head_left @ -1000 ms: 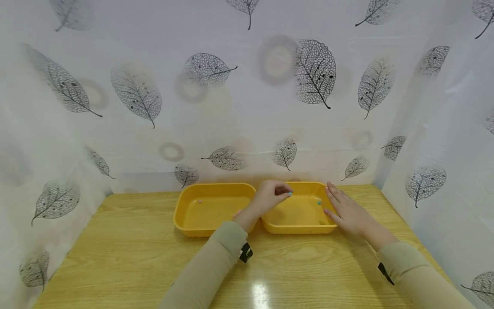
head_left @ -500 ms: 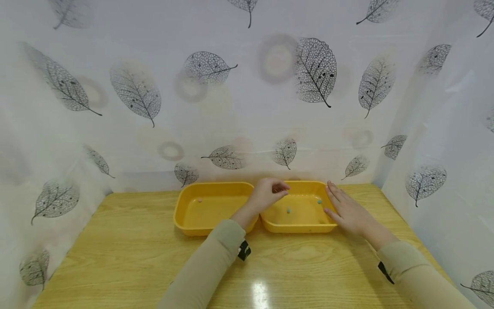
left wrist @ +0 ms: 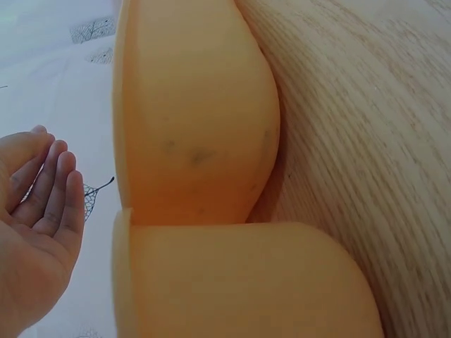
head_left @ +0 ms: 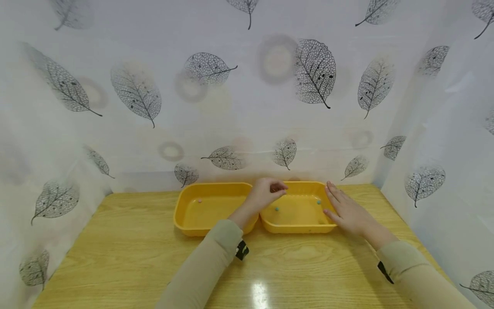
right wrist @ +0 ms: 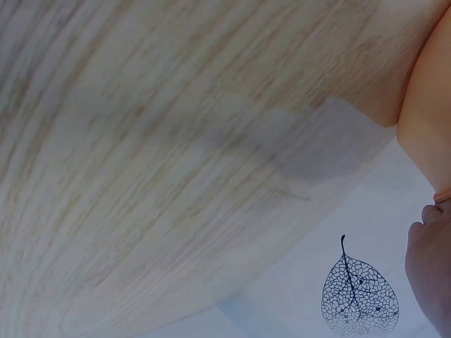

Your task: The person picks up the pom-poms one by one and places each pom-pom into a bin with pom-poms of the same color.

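Note:
My left hand point(head_left: 265, 194) hovers over the left end of the right yellow tray point(head_left: 299, 228), its fingers loosely bent with nothing between them. In the left wrist view the left hand point(left wrist: 42, 218) shows its palm and relaxed fingers beside the trays' walls. Below it in the head view, a small blue-green bead point(head_left: 276, 209) lies on the tray floor. A second blue-green bead point(head_left: 318, 202) sits near the right wall. There my right hand point(head_left: 349, 214) rests on the rim with straight fingers; the right wrist view catches only part of that hand point(right wrist: 431, 264).
A matching left yellow tray point(head_left: 189, 232) stands against the right one, with a tiny pink bead point(head_left: 200, 201) inside. Both are on a wooden table point(head_left: 127, 253), close to a white leaf-print curtain point(head_left: 247, 111) at the back and sides.
A second ago my left hand pinched a blue-green bead; it let go, and the bead dropped into the right tray and rolled left. That hand drew slightly left. My right hand stayed put.

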`<state>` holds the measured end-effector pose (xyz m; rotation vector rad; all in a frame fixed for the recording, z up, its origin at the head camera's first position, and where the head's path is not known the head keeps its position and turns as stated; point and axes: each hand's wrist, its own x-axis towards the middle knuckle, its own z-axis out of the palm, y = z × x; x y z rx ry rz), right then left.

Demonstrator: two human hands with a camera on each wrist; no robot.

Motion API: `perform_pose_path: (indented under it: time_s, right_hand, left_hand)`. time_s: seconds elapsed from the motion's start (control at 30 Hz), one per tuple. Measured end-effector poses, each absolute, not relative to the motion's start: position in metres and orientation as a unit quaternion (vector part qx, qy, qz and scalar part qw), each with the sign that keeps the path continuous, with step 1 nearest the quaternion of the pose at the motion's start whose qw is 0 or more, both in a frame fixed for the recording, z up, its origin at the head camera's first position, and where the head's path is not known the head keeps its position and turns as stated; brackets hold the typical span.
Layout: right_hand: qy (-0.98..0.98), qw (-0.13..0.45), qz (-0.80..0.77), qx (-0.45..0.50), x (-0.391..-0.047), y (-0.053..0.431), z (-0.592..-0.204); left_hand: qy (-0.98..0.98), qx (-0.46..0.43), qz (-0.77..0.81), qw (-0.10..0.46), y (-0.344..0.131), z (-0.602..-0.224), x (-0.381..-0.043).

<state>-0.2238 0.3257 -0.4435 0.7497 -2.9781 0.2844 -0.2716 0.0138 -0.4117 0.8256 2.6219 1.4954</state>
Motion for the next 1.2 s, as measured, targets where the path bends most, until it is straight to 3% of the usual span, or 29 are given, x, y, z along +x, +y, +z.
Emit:
perform_pose_path:
  time_s: [0.4,0.73,1.2]
  right_hand:
    - [-0.964,0.028,0.109,0.239,-0.227,0.325,-0.445]
    - [-0.962,0.041,0.142,0.231,-0.228,0.323,-0.444]
    - [-0.958,0.079,0.122,0.248,-0.225,0.309,-0.43]
  left_hand:
    - [0.831,0.253,0.495,0.018,-0.009,-0.402,-0.274]
    - [0.839,0.255,0.481,-0.029,-0.042,-0.394,-0.274]
    - [0.848,0.228,0.477,-0.045,-0.11,-0.388,-0.252]
